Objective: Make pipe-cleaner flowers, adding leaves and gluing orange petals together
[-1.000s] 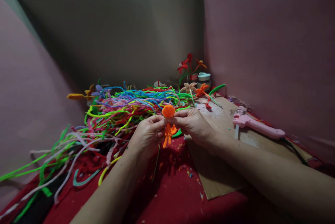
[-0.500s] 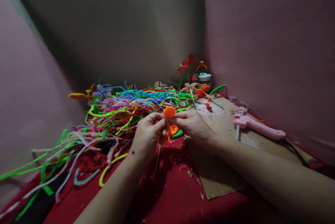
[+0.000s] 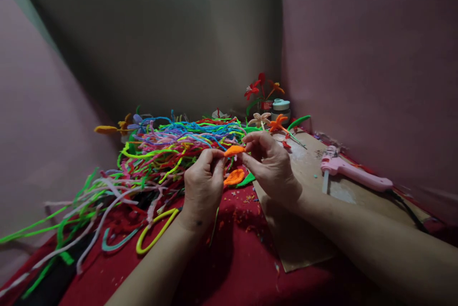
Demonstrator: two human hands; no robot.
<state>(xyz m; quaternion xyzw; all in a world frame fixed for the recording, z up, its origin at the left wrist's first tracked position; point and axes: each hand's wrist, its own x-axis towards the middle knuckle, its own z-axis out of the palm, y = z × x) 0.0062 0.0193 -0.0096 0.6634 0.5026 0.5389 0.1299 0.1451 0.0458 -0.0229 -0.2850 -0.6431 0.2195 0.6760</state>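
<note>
An orange pipe-cleaner petal (image 3: 234, 150) is held up between my hands, lying sideways with its narrow edge toward me. My left hand (image 3: 204, 177) pinches its left end between thumb and forefinger. At the other end, the thumb and fingertips of my right hand (image 3: 272, 163) close on the petal's tip, the fingers curled loosely. Just below, a second orange petal (image 3: 235, 177) rests on the red cloth beside a green pipe-cleaner leaf (image 3: 246, 180). A thin green stem (image 3: 213, 227) lies under my left wrist.
Behind my left hand spreads a large heap of coloured pipe cleaners (image 3: 189, 134). On the right, a pink glue gun (image 3: 358, 172) lies on a brown board (image 3: 304, 244). Finished flowers (image 3: 279, 124) and a lidded jar (image 3: 281, 109) stand at the back, and a yellow loop (image 3: 141, 244) lies left.
The orange petal has turned from upright, round face showing, to sideways and edge-on. My right hand has rolled and its fingers have lifted and loosened.
</note>
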